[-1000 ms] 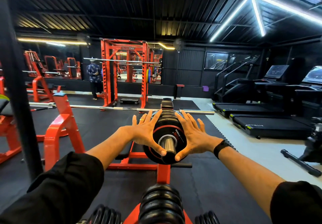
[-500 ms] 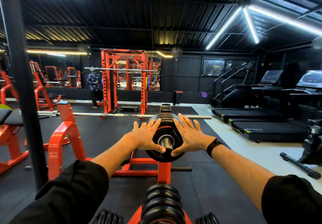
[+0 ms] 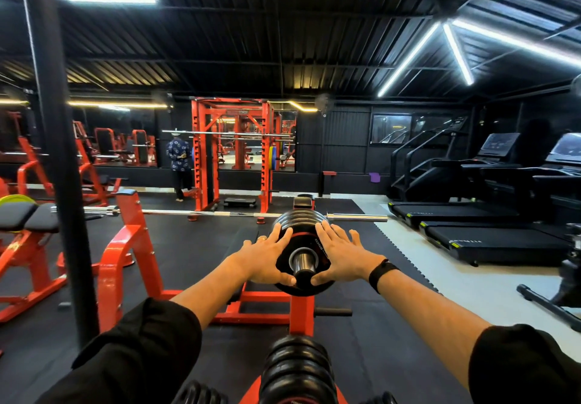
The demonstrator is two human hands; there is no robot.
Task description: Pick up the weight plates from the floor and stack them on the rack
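A dark gym with a black ribbed ceiling, white strip lights and black rubber floor [image 3: 195, 262] formed the setting; two treadmills [image 3: 490, 240] stood at the right and an orange power rack [image 3: 232, 152] at the far wall. At centre, the orange plate rack [image 3: 301, 312] carried a stack of black weight plates [image 3: 300, 256] on a steel peg [image 3: 302, 260] whose long axis pointed toward the viewer. The left hand [image 3: 265, 259] and right hand [image 3: 342, 257], fingers spread flat, pressed on the face of the nearest plate, one either side of the peg. A second stack of plates [image 3: 297, 369] sat nearer, below. One barbell [image 3: 220, 213] lay crosswise beyond.
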